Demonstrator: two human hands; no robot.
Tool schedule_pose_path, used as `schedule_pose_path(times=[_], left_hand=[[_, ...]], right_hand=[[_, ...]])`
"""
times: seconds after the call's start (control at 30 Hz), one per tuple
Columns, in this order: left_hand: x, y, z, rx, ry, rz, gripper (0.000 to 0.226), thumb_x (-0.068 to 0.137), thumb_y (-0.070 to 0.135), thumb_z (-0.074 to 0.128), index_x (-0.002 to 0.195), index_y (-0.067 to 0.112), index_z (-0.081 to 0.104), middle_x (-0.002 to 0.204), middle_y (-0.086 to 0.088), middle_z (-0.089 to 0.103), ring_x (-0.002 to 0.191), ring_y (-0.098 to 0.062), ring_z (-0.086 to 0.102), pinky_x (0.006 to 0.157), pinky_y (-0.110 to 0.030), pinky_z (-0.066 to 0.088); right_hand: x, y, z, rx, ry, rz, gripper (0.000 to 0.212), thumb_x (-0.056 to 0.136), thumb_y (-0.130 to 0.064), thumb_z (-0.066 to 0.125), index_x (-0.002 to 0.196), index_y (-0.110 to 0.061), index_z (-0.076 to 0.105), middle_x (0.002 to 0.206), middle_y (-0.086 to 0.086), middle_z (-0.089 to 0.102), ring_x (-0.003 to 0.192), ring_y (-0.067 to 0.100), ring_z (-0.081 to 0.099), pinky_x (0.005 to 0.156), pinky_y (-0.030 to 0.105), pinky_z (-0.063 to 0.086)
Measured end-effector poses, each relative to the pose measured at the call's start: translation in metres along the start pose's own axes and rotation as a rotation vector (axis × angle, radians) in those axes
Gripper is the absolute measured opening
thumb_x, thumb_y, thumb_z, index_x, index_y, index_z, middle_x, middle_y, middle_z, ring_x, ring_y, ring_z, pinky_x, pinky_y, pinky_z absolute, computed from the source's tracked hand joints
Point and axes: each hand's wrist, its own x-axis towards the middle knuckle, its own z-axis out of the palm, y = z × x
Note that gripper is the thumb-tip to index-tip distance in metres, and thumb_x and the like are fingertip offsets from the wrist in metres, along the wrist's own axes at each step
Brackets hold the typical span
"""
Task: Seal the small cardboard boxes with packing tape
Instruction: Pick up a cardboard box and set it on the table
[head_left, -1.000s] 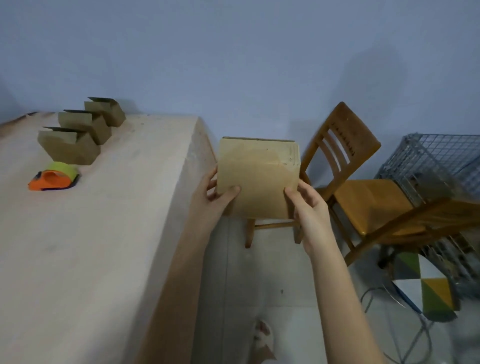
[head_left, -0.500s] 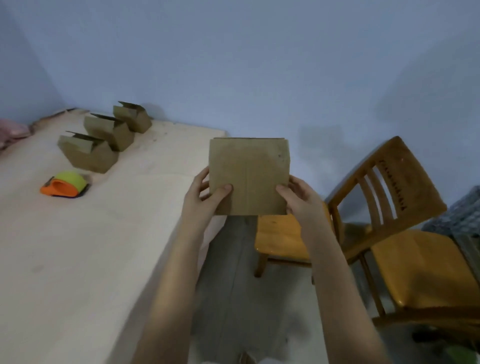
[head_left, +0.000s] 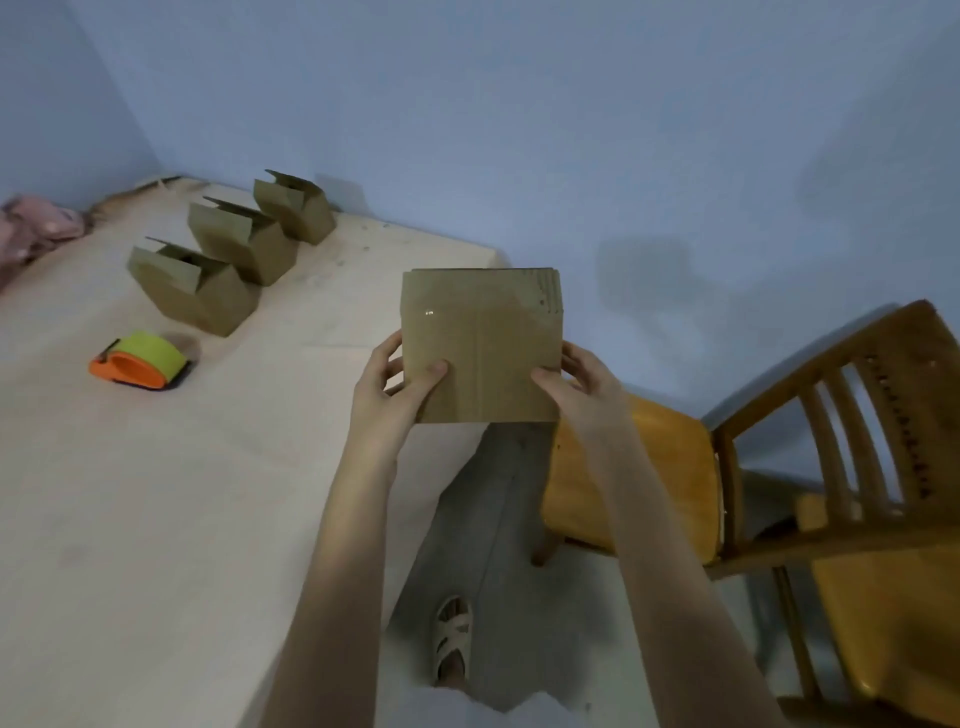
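I hold a flat, folded cardboard box (head_left: 482, 343) upright in the air beside the table's right edge. My left hand (head_left: 392, 395) pinches its lower left corner, thumb on the front face. My right hand (head_left: 576, 389) grips its lower right corner the same way. Three small open cardboard boxes (head_left: 195, 286) (head_left: 241, 244) (head_left: 296, 208) stand in a row at the back left of the pale wooden table (head_left: 156, 493). An orange tape dispenser with a yellow-green roll (head_left: 140, 361) lies in front of them.
Wooden chairs with yellow seats (head_left: 779, 467) stand to the right on the grey floor. A sandalled foot (head_left: 452, 639) shows below. A pink cloth (head_left: 31, 228) lies at the table's far left corner. A blue wall rises behind.
The view has swung left, bringing more of the table into sight. The folded box stays gripped in both hands and now hangs closer to the table's right edge.
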Motion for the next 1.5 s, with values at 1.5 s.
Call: schedule_pose_path(times=[1.5], left_hand=[[0.411, -0.009, 0.011, -0.088, 0.440, -0.105, 0.058, 0.076, 0.015, 0.076, 0.127, 0.025, 0.050, 0.116, 0.006, 0.056, 0.084, 0.010, 0.061, 0.054, -0.012, 0.050]], right_hand=[[0.473, -0.021, 0.180, -0.345, -0.548, 0.064, 0.051, 0.064, -0.051, 0.065, 0.115, -0.047, 0.058, 0.107, -0.024, 0.065, 0.104, 0.002, 0.061, 0.096, 0.039, 0.047]])
